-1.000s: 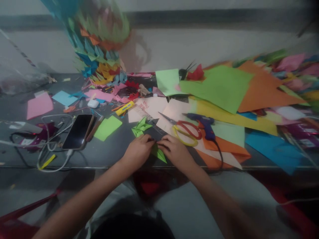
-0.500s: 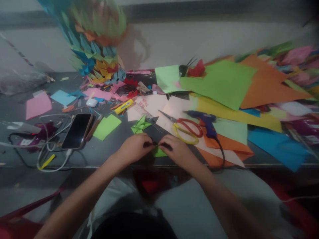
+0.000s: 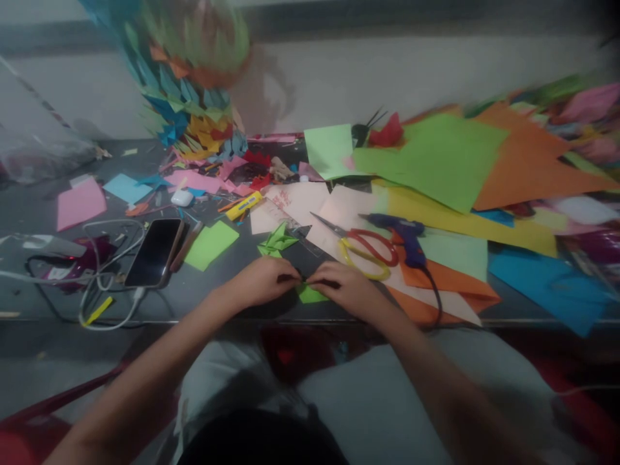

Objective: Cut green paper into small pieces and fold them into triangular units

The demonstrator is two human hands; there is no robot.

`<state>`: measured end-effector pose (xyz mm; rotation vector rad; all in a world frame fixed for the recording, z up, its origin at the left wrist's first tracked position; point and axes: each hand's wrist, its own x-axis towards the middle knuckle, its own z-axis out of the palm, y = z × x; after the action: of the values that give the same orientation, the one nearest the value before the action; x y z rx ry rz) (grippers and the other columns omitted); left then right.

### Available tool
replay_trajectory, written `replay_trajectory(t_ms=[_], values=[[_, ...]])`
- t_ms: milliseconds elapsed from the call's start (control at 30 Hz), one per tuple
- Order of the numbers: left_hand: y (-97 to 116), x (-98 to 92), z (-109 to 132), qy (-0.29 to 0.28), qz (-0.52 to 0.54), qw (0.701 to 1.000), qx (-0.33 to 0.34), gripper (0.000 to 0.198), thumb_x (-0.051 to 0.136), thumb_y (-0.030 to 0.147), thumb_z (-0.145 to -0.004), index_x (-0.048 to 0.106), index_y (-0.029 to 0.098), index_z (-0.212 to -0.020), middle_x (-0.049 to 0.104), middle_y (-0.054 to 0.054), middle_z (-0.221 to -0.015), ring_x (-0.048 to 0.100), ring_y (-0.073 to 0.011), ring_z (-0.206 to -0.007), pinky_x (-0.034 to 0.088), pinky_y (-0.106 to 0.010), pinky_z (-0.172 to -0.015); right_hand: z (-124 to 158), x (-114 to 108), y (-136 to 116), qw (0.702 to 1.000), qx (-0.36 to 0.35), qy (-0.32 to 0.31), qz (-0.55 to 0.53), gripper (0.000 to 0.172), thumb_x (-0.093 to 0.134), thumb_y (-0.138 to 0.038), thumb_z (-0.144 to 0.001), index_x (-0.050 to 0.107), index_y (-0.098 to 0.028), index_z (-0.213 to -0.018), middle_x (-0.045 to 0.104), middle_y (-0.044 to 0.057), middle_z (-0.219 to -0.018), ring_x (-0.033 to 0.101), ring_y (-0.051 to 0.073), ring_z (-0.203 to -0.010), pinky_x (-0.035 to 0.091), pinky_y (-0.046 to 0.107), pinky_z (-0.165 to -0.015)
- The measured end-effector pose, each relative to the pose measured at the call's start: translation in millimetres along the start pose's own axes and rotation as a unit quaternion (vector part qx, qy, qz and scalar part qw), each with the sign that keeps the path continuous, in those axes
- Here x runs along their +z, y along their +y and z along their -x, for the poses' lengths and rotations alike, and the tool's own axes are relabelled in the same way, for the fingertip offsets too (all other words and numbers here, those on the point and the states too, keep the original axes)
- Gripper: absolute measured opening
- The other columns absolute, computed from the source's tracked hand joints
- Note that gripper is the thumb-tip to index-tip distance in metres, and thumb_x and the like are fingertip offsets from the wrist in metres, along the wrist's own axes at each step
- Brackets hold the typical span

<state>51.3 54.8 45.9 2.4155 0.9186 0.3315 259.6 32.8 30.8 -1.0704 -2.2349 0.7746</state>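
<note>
Near the table's front edge, my left hand (image 3: 267, 279) and my right hand (image 3: 345, 284) meet over a small piece of green paper (image 3: 311, 294). Fingers of both hands are closed in a pinch on its upper part, which they largely hide; its lower part shows between them. Just beyond my left hand lies a folded green paper piece (image 3: 278, 241) with pointed tips. Scissors (image 3: 367, 248) with a red and a yellow handle rest past my right hand. A blue glue gun (image 3: 398, 226) lies beside the scissors, its cord trailing toward the front edge.
To the left are a phone (image 3: 155, 253) on a white cable, a wooden-looking stick and a green sheet (image 3: 212, 244). A tall structure of folded paper (image 3: 194, 97) stands at the back. Large green (image 3: 450, 161) and orange sheets cover the right side, with paper scraps about.
The view has shifted slightly, so the table's things sit a little farther right. Both hands keep their pinch on the green paper, with fingers moved only slightly.
</note>
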Motion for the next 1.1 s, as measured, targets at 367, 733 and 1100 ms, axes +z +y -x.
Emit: replay_trajectory(t_ms=[367,733,1100], values=[[-17,2.5,6,0.004,-0.024,0.997,0.075,0.017,0.050,0.023,-0.088,0.065,0.016,-0.092,0.062,-0.004,-0.086,0.058,-0.0131,-0.077,0.044,-0.022,-0.070,-1,-2,15,0.997,-0.060,-0.050,0.030,0.020,0.054,-0.015,-0.084,0.071,-0.021,-0.091,0.064,0.004,-0.086,0.060,0.013,-0.078,0.047,0.025,-0.070],[-8,2.2,8,-0.015,-0.119,0.989,0.082,0.015,0.048,0.019,-0.088,0.062,0.015,-0.088,0.060,-0.004,-0.083,0.056,-0.0143,-0.077,0.043,-0.024,-0.069,0,-4,18,0.993,-0.088,-0.065,0.049,0.027,0.048,-0.007,-0.083,0.070,-0.020,-0.094,0.063,0.005,-0.090,0.059,0.014,-0.083,0.048,0.027,-0.075],[7,4.7,31,0.034,-0.259,0.964,0.052,0.024,0.045,0.026,-0.088,0.062,0.019,-0.104,0.061,-0.005,-0.083,0.057,-0.0177,-0.078,0.046,-0.030,-0.067,1,-2,10,0.988,-0.072,-0.067,0.116,0.027,0.048,-0.007,-0.083,0.070,-0.019,-0.092,0.059,0.006,-0.088,0.056,0.015,-0.081,0.047,0.028,-0.071]])
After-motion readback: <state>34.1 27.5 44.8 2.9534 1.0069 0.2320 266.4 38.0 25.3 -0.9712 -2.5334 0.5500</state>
